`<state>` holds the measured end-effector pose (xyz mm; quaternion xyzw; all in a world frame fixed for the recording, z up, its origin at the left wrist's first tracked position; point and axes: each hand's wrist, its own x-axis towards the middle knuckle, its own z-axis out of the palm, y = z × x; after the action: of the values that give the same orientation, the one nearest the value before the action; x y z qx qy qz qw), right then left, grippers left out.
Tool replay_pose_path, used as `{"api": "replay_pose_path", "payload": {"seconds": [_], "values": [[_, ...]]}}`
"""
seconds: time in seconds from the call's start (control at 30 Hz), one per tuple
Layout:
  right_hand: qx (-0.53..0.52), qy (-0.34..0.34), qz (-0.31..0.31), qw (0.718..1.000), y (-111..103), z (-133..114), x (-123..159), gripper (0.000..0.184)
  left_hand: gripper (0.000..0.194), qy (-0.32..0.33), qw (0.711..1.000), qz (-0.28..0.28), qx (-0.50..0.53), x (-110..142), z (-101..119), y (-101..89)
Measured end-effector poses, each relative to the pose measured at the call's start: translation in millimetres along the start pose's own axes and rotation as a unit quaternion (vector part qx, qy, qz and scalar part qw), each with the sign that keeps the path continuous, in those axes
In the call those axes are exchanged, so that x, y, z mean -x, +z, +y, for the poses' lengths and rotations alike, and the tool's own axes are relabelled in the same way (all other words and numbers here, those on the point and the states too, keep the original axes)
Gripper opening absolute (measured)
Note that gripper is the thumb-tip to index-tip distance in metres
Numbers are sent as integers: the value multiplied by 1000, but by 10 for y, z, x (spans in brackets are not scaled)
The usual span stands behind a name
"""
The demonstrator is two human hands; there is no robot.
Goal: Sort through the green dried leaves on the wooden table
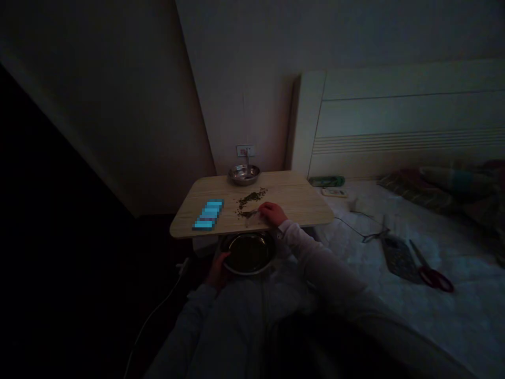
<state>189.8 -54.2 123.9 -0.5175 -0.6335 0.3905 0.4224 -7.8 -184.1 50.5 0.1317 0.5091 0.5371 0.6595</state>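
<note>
My left hand [216, 271] is closed on the left rim of a round metal basin [255, 272], which is held just below the table's front edge. The basin's dark inside does not show clearly what is in it. Over the table, my right hand [273, 212] is closed on a thin, pale, see-through piece [254, 216], whose kind I cannot make out. Its edge is by a small heap of dark green grains [246, 214], perhaps beans. Farther back lies a longer scatter of the same grains [252, 198].
The wooden table [303, 202] bears a metal bowl [244, 175] at the back and a lit phone [209, 215] at the left. On the bed to the right lie red-handled scissors [436, 279], a dark flat object [400, 258] and a pale remote [334, 192]. A cable [158, 307] hangs at the left.
</note>
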Motion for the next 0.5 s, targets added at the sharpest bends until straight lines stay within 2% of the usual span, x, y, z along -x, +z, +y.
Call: {"api": "replay_pose_path", "payload": {"seconds": [0.1, 0.23, 0.5], "values": [[-1, 6, -11, 1000, 0, -17, 12, 9, 20, -33, 999, 20, 19, 98, 41, 104], [-14, 11, -17, 1000, -6, -38, 28, 10, 24, -45, 998, 35, 28, 199, 83, 191], [-23, 6, -21, 999, -17, -31, 30, 11, 22, -43, 998, 39, 13, 135, 61, 120]]}}
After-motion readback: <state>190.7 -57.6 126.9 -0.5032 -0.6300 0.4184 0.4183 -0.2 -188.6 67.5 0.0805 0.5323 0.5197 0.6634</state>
